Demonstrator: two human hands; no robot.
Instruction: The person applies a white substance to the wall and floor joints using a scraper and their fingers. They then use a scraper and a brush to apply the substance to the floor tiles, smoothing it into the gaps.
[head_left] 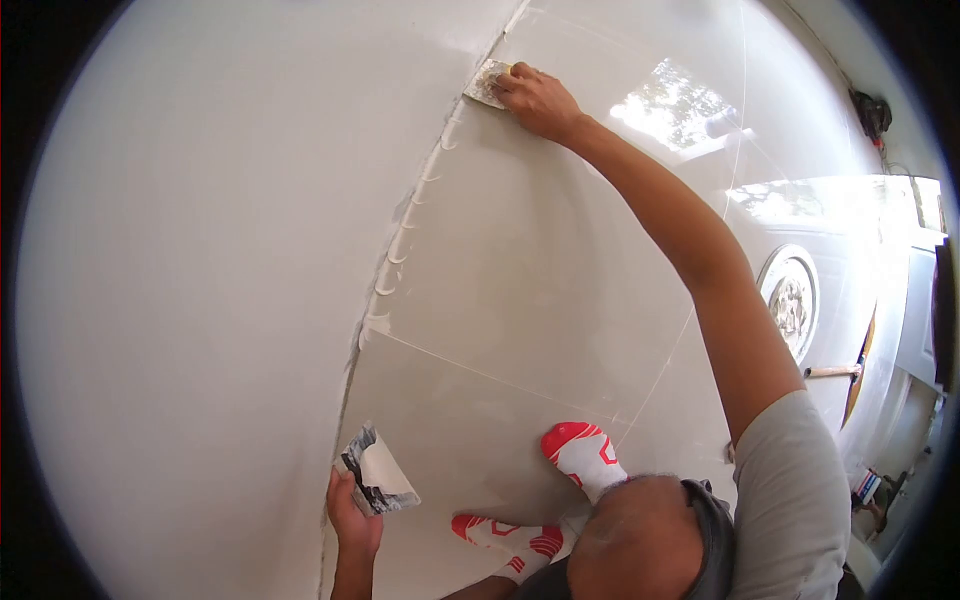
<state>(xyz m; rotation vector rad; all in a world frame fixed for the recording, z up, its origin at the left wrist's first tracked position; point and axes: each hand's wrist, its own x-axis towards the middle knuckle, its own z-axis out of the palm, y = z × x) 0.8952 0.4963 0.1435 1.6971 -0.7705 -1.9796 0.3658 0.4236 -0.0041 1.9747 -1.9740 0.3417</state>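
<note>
Much open floor (pixel 490 250) between right fingers (pixel 512 82), closed on scraper (pixel 484 88) at wall edge (pixel 443 130), left fingers (pixel 342 488) clamping smeared sheet (pixel 383 478).

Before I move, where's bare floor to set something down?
Bare glossy floor tiles lie between the white filler along the wall and your right arm. It's crowded nearer you: red-and-white socks, and your left hand holding a black-and-silver sheet.

Head view, one: worn on my head, looking forward and steeply down, wide-angle, edges curved dark. Nearest: my knee (pixel 637 540) and grey sleeve (pixel 790 490), lower right. Farther: my left hand (pixel 355 518), then right hand (pixel 541 102). Wall (pixel 200 300) left; tiled floor (pixel 500 260) centre and right.
</note>
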